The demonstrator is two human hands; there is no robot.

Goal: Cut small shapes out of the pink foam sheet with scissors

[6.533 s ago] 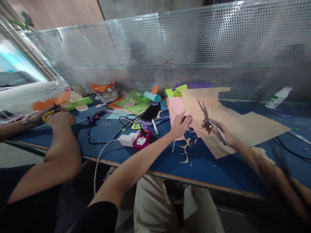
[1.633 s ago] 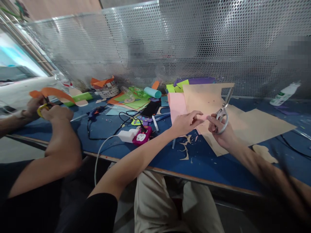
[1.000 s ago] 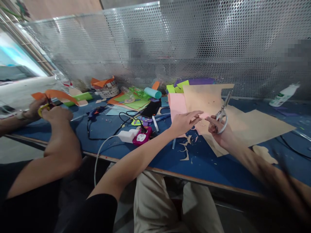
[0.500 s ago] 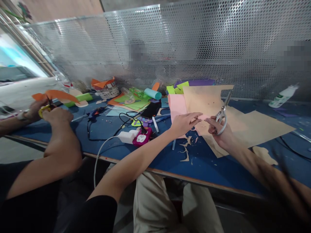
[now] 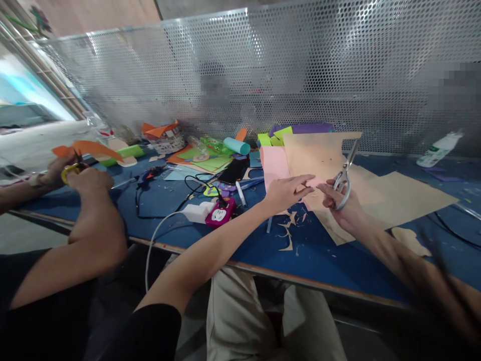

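Note:
My left hand (image 5: 283,193) is closed, thumb and fingers pinching one end of a small pink paper piece (image 5: 314,182). My right hand (image 5: 341,208) has thumb and finger at the other end of that piece. Metal scissors with pale handles (image 5: 342,188) are also held in my right hand, blades pointing up and away. Behind and beneath both hands lie a pink paper sheet (image 5: 273,163) and large tan paper sheets (image 5: 402,198). Tan paper scraps (image 5: 287,235) are scattered on the blue table just in front of my left hand.
At left, another person's hands (image 5: 90,178) hold yellow-handled scissors (image 5: 71,172) and orange paper (image 5: 95,148). A magenta power adapter (image 5: 220,212) with cables, a white marker (image 5: 241,193), a basket (image 5: 165,140) and a white glue bottle (image 5: 439,149) stand or lie on the table. A perforated metal panel (image 5: 240,60) rises behind.
My left fingers have shifted very slightly at the pink paper piece. Otherwise both hands and the scissors stay almost where they were.

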